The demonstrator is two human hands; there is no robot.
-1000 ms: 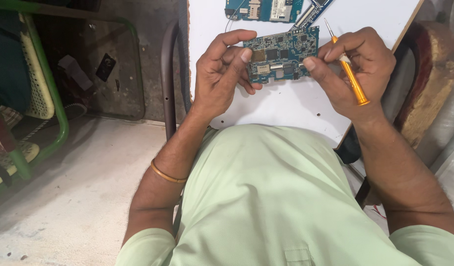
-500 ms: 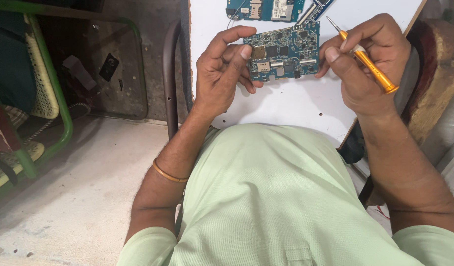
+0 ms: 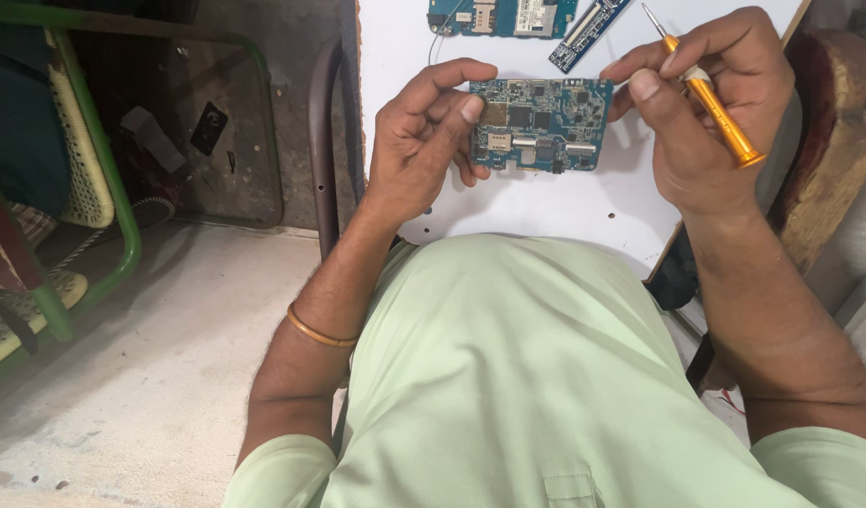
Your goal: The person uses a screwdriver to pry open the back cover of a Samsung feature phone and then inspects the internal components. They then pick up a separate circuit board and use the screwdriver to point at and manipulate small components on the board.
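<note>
Resting at the top of the view, a white board point(image 3: 508, 212) serves as the work surface, and everything else sits relative to it. Left of the board stands a green chair point(image 3: 94, 188) on the concrete floor point(image 3: 170, 376). Over the board's right edge, the right hand point(image 3: 706, 113) pinches an orange screwdriver point(image 3: 715, 108) between thumb and fingers, tip pointing away. Over its left part, the left hand point(image 3: 424, 141) grips a blue circuit board point(image 3: 541, 124) by its left edge, thumb on top, fingers curled beneath. At the board's far edge lie 2 more circuit pieces point(image 3: 503, 14), one of them a narrow strip point(image 3: 588, 33).
</note>
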